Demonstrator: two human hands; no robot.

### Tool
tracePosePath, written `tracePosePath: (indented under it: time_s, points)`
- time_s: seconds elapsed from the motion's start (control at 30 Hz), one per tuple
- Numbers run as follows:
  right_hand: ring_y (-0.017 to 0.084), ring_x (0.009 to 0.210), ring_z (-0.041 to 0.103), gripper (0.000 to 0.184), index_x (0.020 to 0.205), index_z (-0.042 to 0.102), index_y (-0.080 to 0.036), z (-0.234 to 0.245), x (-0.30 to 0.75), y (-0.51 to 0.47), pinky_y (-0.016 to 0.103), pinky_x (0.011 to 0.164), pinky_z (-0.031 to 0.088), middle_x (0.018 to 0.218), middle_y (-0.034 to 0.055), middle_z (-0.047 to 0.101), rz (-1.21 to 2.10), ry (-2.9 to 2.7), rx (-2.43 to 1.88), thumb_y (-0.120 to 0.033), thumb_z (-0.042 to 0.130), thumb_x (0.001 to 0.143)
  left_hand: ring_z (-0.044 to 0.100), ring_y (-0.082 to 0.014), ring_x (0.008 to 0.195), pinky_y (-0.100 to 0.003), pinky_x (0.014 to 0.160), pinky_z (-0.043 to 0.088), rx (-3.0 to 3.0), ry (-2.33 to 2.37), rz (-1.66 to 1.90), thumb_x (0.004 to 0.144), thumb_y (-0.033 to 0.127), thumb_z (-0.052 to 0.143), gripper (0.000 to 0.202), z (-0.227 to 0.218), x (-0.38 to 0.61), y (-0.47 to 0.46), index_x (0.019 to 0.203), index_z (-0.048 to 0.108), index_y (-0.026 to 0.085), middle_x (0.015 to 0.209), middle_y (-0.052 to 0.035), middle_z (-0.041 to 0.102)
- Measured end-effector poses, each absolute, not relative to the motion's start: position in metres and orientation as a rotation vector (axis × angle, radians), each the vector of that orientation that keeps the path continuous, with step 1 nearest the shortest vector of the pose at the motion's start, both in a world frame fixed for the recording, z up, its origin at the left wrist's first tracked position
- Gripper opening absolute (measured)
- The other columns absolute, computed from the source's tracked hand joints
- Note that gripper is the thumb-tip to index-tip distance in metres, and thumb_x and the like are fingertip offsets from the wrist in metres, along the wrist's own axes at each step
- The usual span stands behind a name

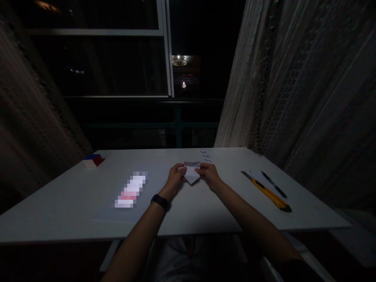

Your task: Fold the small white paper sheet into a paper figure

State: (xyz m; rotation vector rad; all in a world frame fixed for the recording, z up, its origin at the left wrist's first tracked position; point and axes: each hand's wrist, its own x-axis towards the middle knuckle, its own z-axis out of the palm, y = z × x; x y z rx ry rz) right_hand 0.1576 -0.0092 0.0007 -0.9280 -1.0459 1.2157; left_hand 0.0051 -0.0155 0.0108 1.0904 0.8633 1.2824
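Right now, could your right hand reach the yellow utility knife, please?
Probably yes: the utility knife lies on the table beside the right hand, nothing between them, though that hand pinches the folded paper.

Home room at night, desk spot by a sliding window (pixel 117 62). It has a pale frame & black glass, and sits straight beyond the left hand (pixel 175 175) & right hand (pixel 210 175). Small lamps (pixel 179 60) glow outside, w/ a dark railing (pixel 178 125) below. Heavy textured R curtain (pixel 293 78) hangs R of the right hand, L curtain (pixel 29 98) far L of the left hand. Plain white counter (pixel 73 219) under both hands holds small hobby bits:
- folded paper (pixel 191 174) pinched between both hands
- paper scraps (pixel 206 156) just beyond
- big paper sheet (pixel 155 184) just L
- puzzle cube (pixel 93 159) far L at the back corner
- yellow utility knife (pixel 268 192) & black pen (pixel 273 184) off to the R
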Motion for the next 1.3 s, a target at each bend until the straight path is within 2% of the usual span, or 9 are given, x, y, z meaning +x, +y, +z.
tracePosePath:
  time_s: [0.23, 0.33, 0.47, 0.57, 0.73, 0.9, 1.07, 1.2, 1.3]
  points:
    - [0.017, 0.06, 0.06, 0.02, 0.067, 0.071, -0.016, 0.0, 0.158, -0.008, 0.029, 0.057, 0.047, 0.066, 0.0032, 0.067, 1.165, -1.112, -0.941, -0.012, 0.065, 0.048, 0.054, -0.011, 0.052, -0.021, 0.048, 0.042, 1.125, 0.838, 1.258, 0.061, 0.019, 0.062, 0.026, 0.014, 0.005, -0.019, 0.086, 0.055, 0.015, 0.06, 0.0015, 0.057]
    - [0.019, 0.068, 0.062, 0.018, 0.065, 0.071, -0.017, -0.001, 0.157, -0.007, 0.031, 0.063, 0.049, 0.072, 0.004, 0.069, 1.06, -1.192, -0.93, -0.012, 0.062, 0.05, 0.054, -0.0102, 0.05, -0.02, 0.048, 0.043, 1.095, 0.889, 1.275, 0.06, 0.013, 0.058, 0.026, 0.016, 0.007, -0.02, 0.086, 0.054, 0.016, 0.059, 0.0022, 0.057]
    - [0.021, 0.075, 0.063, 0.018, 0.065, 0.072, -0.019, -0.001, 0.158, -0.006, 0.035, 0.073, 0.049, 0.074, 0.0031, 0.07, 0.877, -1.271, -0.895, -0.012, 0.058, 0.055, 0.056, -0.0105, 0.053, -0.02, 0.048, 0.046, 1.027, 0.869, 1.291, 0.065, 0.017, 0.058, 0.015, 0.017, 0.008, -0.02, 0.079, 0.053, 0.016, 0.062, 0.0014, 0.057]
    - [0.021, 0.078, 0.064, 0.02, 0.063, 0.072, -0.02, 0.0, 0.159, -0.005, 0.036, 0.078, 0.047, 0.074, 0.0025, 0.07, 0.788, -1.282, -0.895, -0.011, 0.056, 0.056, 0.059, -0.0122, 0.056, -0.023, 0.052, 0.05, 0.957, 0.795, 1.233, 0.073, 0.026, 0.054, 0.012, 0.018, 0.006, -0.019, 0.079, 0.052, 0.016, 0.064, -0.0011, 0.058]
    - [0.019, 0.079, 0.063, 0.021, 0.062, 0.071, -0.021, -0.003, 0.159, -0.004, 0.033, 0.077, 0.047, 0.079, 0.003, 0.07, 0.782, -1.321, -0.842, -0.012, 0.053, 0.06, 0.063, -0.0164, 0.063, -0.028, 0.057, 0.052, 0.911, 0.767, 1.118, 0.08, 0.04, 0.05, 0.026, 0.017, 0.002, -0.016, 0.083, 0.053, 0.014, 0.072, -0.0074, 0.063]
    - [0.019, 0.082, 0.062, 0.02, 0.064, 0.072, -0.022, -0.003, 0.158, -0.005, 0.032, 0.078, 0.046, 0.084, 0.0038, 0.07, 0.794, -1.367, -0.796, -0.014, 0.053, 0.062, 0.065, -0.0201, 0.075, -0.035, 0.067, 0.054, 0.911, 0.674, 1.041, 0.076, 0.025, 0.057, 0.016, 0.015, 0.0, -0.016, 0.087, 0.057, 0.014, 0.081, -0.0084, 0.064]
    - [0.02, 0.082, 0.063, 0.018, 0.066, 0.072, -0.021, 0.0, 0.159, -0.007, 0.033, 0.079, 0.046, 0.083, 0.004, 0.07, 0.843, -1.306, -0.816, -0.013, 0.058, 0.057, 0.064, -0.0221, 0.079, -0.043, 0.075, 0.052, 0.867, 0.587, 0.989, 0.074, 0.015, 0.056, 0.019, 0.015, -0.002, -0.018, 0.092, 0.059, 0.012, 0.084, -0.0102, 0.065]
    - [0.02, 0.08, 0.063, 0.027, 0.074, 0.072, -0.019, 0.001, 0.159, -0.007, 0.033, 0.077, 0.046, 0.08, 0.0041, 0.071, 0.89, -1.261, -0.875, -0.011, 0.055, 0.055, 0.064, -0.0228, 0.08, -0.044, 0.076, 0.052, 0.834, 0.555, 0.996, 0.075, 0.013, 0.054, 0.019, 0.014, -0.003, -0.017, 0.094, 0.059, 0.011, 0.088, -0.0121, 0.065]
    - [0.02, 0.079, 0.064, 0.03, 0.076, 0.072, -0.018, 0.0, 0.159, -0.007, 0.033, 0.076, 0.046, 0.079, 0.0042, 0.071, 0.881, -1.267, -0.907, -0.011, 0.051, 0.055, 0.064, -0.0229, 0.08, -0.044, 0.075, 0.052, 0.788, 0.582, 0.96, 0.079, 0.02, 0.053, 0.019, 0.014, -0.002, -0.016, 0.096, 0.057, 0.012, 0.088, -0.012, 0.065]
